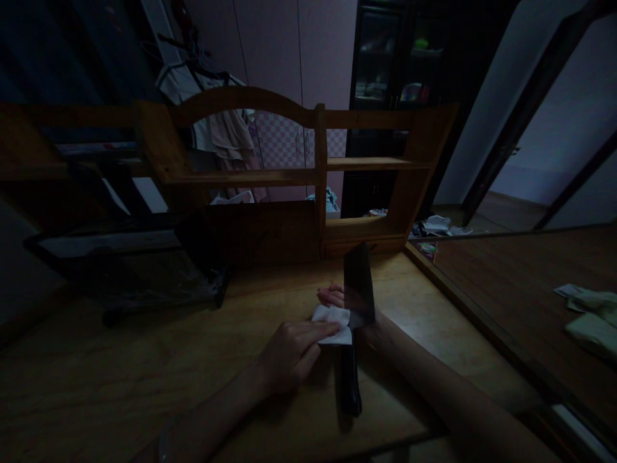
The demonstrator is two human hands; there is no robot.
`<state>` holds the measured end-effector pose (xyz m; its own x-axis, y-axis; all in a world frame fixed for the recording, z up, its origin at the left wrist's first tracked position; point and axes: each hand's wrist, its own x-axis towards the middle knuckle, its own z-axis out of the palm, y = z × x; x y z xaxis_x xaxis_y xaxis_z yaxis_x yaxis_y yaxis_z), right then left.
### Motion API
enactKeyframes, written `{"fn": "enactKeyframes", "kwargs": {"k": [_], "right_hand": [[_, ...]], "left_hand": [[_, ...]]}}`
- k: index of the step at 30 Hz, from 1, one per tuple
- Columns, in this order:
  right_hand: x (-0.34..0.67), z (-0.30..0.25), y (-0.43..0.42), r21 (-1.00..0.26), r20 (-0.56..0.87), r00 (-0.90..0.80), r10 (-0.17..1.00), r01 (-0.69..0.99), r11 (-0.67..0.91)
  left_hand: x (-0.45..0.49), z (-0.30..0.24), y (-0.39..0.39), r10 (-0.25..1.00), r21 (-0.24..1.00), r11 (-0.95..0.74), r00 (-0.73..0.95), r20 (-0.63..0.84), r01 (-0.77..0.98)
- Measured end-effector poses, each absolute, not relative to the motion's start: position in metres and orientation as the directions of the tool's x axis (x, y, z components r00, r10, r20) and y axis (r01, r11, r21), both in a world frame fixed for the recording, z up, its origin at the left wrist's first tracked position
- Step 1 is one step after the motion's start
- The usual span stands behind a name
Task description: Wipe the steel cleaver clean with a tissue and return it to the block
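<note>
A cleaver (359, 280) with a broad dark blade and a black handle (350, 379) is over the wooden desk, its handle towards me. My left hand (294, 350) pinches a folded white tissue (332, 315) and presses it against the heel of the blade, near the handle. Behind the blade is my right hand (332, 296), supporting it. Its fingertips show to the left of the blade, while the palm is mostly hidden. Neither hand is around the handle.
A monitor (144, 263), partly wrapped in clear plastic, is on the desk (193, 360) at left. The wooden shelf unit (260, 177) rises along the back edge. Clothes (595, 321) lie on the brown surface to the right. Hanging garments (226, 128) and wardrobes (274, 58) stand beyond. The room is dim.
</note>
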<state>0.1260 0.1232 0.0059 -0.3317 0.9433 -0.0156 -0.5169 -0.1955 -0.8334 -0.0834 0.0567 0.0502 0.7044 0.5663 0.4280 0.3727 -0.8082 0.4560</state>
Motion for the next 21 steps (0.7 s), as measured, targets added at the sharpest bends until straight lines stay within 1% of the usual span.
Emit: {"fn": "enactKeyframes", "kwargs": {"k": [2, 5, 8, 11, 14, 18, 21], "right_hand": [[0.121, 0.011, 0.121, -0.795, -0.082, -0.298, 0.951, -0.556, -0.243], [0.114, 0.023, 0.121, -0.747, -0.183, -0.298, 0.937, -0.578, -0.329], [0.109, 0.041, 0.117, -0.661, -0.292, -0.307, 0.906, -0.62, -0.423], [0.108, 0.056, 0.108, -0.608, -0.333, -0.337, 0.88, -0.637, -0.474], [0.11, 0.063, 0.104, -0.598, -0.342, -0.395, 0.853, -0.609, -0.521], [0.112, 0.057, 0.11, -0.578, -0.302, -0.444, 0.844, -0.618, -0.532], [0.112, 0.049, 0.115, -0.577, -0.293, -0.463, 0.837, -0.612, -0.541]], "left_hand": [[-0.088, 0.053, 0.055, 0.511, 0.417, -0.852, 0.672, 0.535, 0.316], [-0.093, 0.061, 0.049, 0.387, 0.308, -0.921, 0.645, 0.658, 0.238], [-0.093, 0.068, 0.045, 0.311, 0.223, -0.95, 0.659, 0.685, 0.217], [-0.086, 0.066, 0.047, 0.288, 0.196, -0.958, 0.707, 0.645, 0.211], [-0.079, 0.06, 0.053, 0.334, 0.186, -0.943, 0.761, 0.557, 0.277], [-0.076, 0.054, 0.057, 0.457, 0.165, -0.888, 0.789, 0.411, 0.429], [-0.076, 0.051, 0.057, 0.509, 0.187, -0.861, 0.782, 0.361, 0.474]]}}
